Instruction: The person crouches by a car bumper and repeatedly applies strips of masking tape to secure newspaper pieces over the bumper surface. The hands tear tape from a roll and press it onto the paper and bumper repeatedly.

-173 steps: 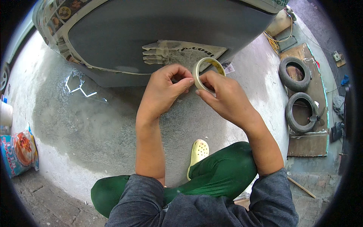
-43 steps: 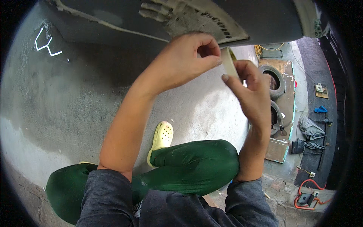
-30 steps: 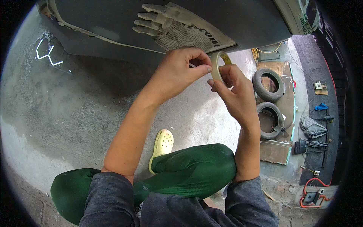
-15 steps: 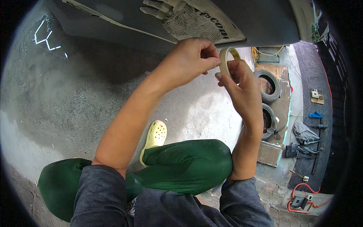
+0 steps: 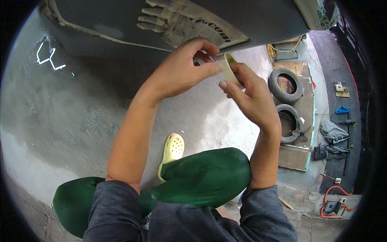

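A roll of pale masking tape [image 5: 228, 72] is in front of me, just below a dark grey panel [image 5: 266, 24]. My right hand [image 5: 256, 97] is closed round the roll from the right, its thumb on the near side. From the left, my left hand [image 5: 175, 70] reaches the roll's side, with its thumb pressed against the pale tape and its fingers curled behind. Whether a loose end has come away is hard to make out. Printed newspaper [image 5: 189, 34] covers part of the panel above my left hand, with pale tape strips along its left side.
On the right, two tyres [image 5: 285, 86] lie on a brown board [image 5: 292, 157]. Beyond are a black box [image 5: 321, 152], grey plastic [image 5: 333, 131] and a device with an orange cord [image 5: 333, 207]. My yellow clog [image 5: 174, 147] stands on the concrete floor [image 5: 88, 125].
My left thumb has moved onto the tape roll, and the roll has tilted and shifted slightly left and down. The view has also shifted a little.
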`<action>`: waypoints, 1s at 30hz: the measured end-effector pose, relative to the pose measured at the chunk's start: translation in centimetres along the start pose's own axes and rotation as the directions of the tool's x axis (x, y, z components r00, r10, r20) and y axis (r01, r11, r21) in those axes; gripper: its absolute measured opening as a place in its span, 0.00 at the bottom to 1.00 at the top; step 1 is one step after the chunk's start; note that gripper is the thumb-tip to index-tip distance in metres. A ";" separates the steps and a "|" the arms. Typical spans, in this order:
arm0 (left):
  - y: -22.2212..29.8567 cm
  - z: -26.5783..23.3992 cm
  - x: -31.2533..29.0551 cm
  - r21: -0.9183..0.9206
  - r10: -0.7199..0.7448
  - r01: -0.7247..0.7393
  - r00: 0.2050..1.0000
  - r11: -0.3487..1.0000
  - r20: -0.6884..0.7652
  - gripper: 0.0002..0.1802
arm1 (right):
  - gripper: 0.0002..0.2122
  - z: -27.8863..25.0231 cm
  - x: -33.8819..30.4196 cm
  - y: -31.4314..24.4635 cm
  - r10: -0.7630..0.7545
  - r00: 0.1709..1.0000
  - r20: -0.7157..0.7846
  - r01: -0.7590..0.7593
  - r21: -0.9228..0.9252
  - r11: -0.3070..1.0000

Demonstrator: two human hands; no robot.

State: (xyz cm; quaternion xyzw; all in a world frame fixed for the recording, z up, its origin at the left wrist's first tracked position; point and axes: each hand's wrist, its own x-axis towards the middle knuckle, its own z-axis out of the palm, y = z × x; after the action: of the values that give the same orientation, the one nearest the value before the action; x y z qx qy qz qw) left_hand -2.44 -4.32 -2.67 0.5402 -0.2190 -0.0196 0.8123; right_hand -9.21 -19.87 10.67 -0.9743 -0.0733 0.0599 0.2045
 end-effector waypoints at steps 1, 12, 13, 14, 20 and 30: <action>0.1 0.3 -0.1 -0.004 0.106 -0.106 0.990 0.994 -0.089 0.13 | 0.19 0.2 0.0 0.3 -0.097 0.995 0.020 0.097 0.004 0.995; 4.2 -1.6 -1.3 -0.154 0.023 -0.055 0.979 0.987 -0.202 0.05 | 0.15 -0.9 0.7 -1.9 0.175 0.979 0.103 -0.187 0.129 0.974; 4.3 -1.9 -1.3 -0.220 0.002 -0.043 0.983 0.975 -0.185 0.06 | 0.16 -1.0 0.5 -2.1 0.131 0.987 0.098 -0.147 0.173 0.974; 4.4 -2.2 -1.3 -0.285 -0.018 -0.030 0.986 0.958 -0.166 0.08 | 0.17 -1.0 0.3 -2.2 0.087 0.992 0.090 -0.105 0.216 0.971; 6.1 -3.7 -1.8 -0.237 0.123 -0.151 0.984 0.960 -0.131 0.30 | 0.16 -0.8 -0.5 -3.5 -0.186 0.983 -0.013 0.185 -0.057 0.981; 8.6 -2.5 -2.2 0.445 0.176 -0.238 0.968 0.863 0.177 0.23 | 0.18 -0.8 -0.7 -3.8 -0.184 0.981 0.060 0.189 -0.093 0.977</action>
State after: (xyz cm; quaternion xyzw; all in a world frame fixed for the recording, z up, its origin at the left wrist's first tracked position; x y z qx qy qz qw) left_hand -5.28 2.03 3.40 0.6888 -0.3265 0.0855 0.6416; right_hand -10.25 -16.84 13.06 -0.9702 -0.1725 0.0617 0.1588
